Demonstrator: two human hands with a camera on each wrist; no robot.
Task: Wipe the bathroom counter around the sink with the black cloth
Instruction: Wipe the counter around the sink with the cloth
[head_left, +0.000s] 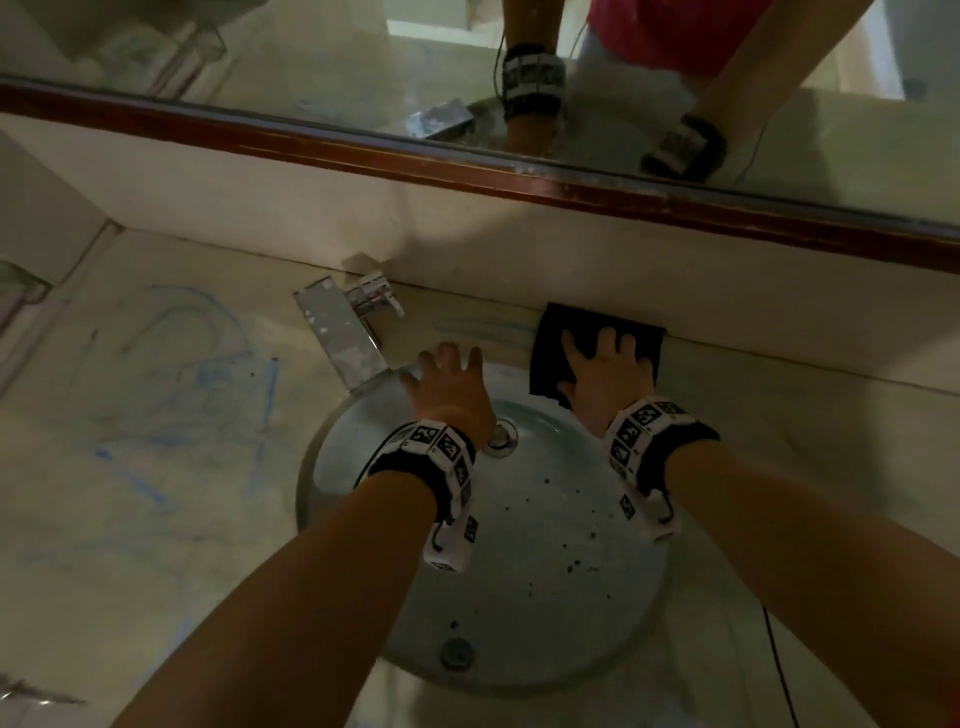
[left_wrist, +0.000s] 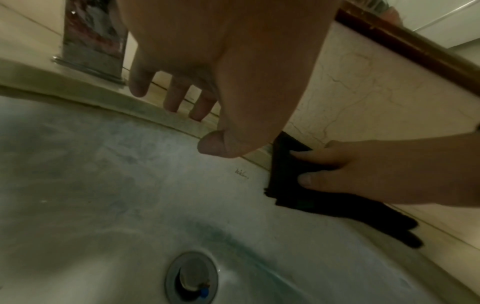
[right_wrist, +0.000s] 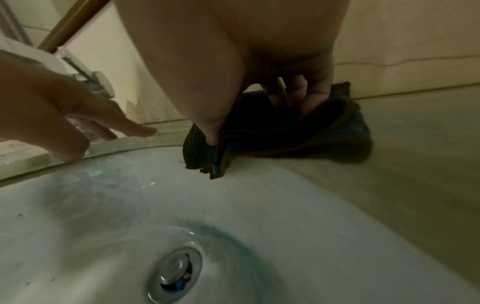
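The folded black cloth (head_left: 558, 338) (left_wrist: 283, 174) (right_wrist: 298, 139) lies on the counter strip behind the sink's (head_left: 545, 545) far right rim, against the backsplash. My right hand (head_left: 605, 369) (right_wrist: 233, 51) presses flat on it, fingers spread and thumb on its near left corner, which overhangs the basin edge. My left hand (head_left: 449, 384) (left_wrist: 233, 61) is beside it at the far rim of the sink, fingers straight and spread, holding nothing. Its fingertips point at the counter (head_left: 156, 415) strip just right of the faucet (head_left: 343, 338); whether they touch it I cannot tell.
Blue scribbled marks cover the counter left of the sink. A chrome drain stopper (head_left: 501, 436) (right_wrist: 176, 271) sits in the speckled basin. The backsplash (head_left: 467, 234) and a wood-framed mirror (head_left: 467, 166) rise behind. More pale counter (head_left: 779, 467) runs right of the sink.
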